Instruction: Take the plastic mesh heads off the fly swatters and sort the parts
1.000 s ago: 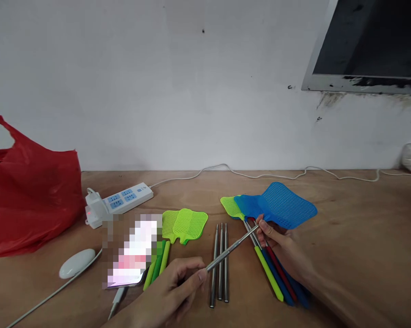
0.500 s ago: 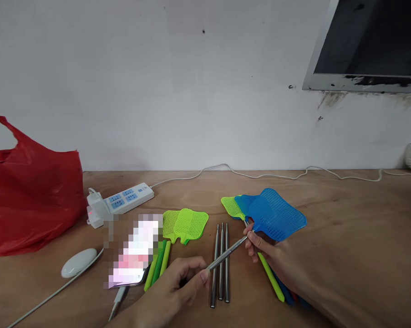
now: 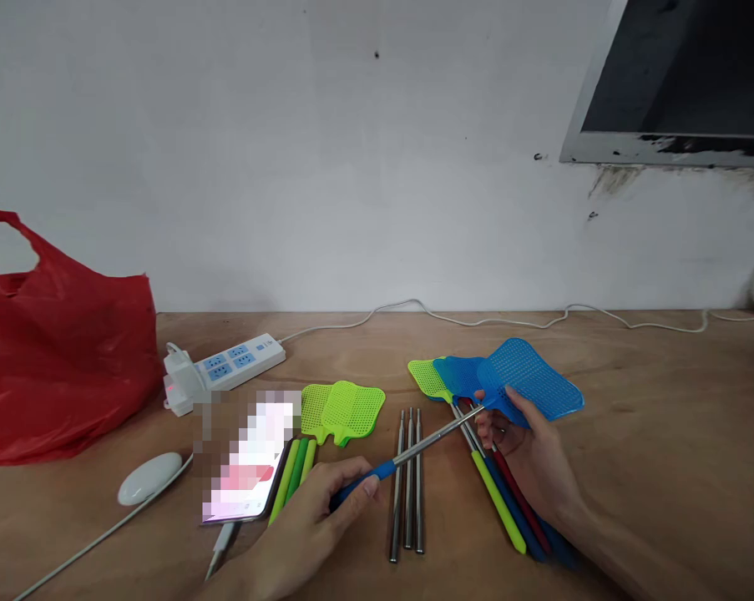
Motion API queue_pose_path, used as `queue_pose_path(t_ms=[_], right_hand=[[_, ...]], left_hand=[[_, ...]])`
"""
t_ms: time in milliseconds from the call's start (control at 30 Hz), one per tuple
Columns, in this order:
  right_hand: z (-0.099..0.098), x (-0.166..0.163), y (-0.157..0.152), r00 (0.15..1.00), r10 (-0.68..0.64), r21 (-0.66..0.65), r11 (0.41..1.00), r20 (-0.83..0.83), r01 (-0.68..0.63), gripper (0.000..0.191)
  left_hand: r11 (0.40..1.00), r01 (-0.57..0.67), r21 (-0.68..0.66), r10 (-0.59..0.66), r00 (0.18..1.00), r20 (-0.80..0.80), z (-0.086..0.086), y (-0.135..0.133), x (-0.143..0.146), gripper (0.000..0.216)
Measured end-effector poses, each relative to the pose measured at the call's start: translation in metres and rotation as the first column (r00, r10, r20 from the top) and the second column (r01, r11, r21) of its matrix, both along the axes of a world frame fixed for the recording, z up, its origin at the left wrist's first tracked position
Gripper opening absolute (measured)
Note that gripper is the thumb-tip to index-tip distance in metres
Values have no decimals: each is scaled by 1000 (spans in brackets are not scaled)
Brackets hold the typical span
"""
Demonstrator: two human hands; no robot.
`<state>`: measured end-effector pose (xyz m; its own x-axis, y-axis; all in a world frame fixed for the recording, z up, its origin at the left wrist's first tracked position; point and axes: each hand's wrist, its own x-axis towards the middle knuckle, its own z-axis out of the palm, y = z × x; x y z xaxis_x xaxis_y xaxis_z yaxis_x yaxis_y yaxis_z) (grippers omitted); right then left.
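A blue fly swatter (image 3: 530,382) with a metal rod hangs slantwise above the table between my hands. My left hand (image 3: 317,522) is closed around its blue handle (image 3: 384,469), part of which shows past the fingertips. My right hand (image 3: 533,459) is at the swatter's head, thumb on the mesh and curled fingers beside the neck. Under the rod lie three bare metal rods (image 3: 409,501) side by side. Below my right hand are more fly swatters with yellow-green (image 3: 500,505), blue and red handles (image 3: 518,484), partly covered by the hand and arm.
Yellow-green swatter heads (image 3: 351,411) lie left of the rods, with yellow and green handles (image 3: 296,472) nearby. Further left are a lit phone (image 3: 255,467), a white mouse-shaped object (image 3: 149,478), a power strip (image 3: 251,359) and a red bag (image 3: 69,367). A cable (image 3: 477,321) runs along the wall.
The swatter has moved slightly right and up. My right hand has shifted from pinching the rod near the neck to the mesh head. A blue handle now shows at my left fingers.
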<state>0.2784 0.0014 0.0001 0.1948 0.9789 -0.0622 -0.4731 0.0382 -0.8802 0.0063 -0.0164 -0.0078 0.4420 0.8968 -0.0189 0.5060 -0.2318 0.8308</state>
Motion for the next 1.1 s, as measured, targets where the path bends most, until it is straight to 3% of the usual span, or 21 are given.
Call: queue_pose_path(t_ms=[200, 400, 767, 967, 1100], right_hand=[[4, -7, -1, 998, -4, 17, 1000, 57, 3, 35], [-7, -17, -9, 970, 164, 61, 982, 181, -177, 37], [-17, -20, -10, 953, 220, 48, 971, 210, -235, 43], [-5, -20, -13, 941, 185, 130, 965, 282, -228, 33], [2, -24, -18, 889, 244, 158, 932, 388, -325, 24]], left_hand=[[998, -27, 53, 27, 1000, -10, 3, -1, 1, 41], [999, 2, 40, -2, 1000, 1, 6, -6, 4, 43], [1000, -3, 29, 3, 1000, 2, -7, -9, 3, 45], [997, 66, 34, -65, 998, -24, -1, -11, 7, 46], [994, 111, 3, -111, 994, -23, 4, -15, 10, 49]])
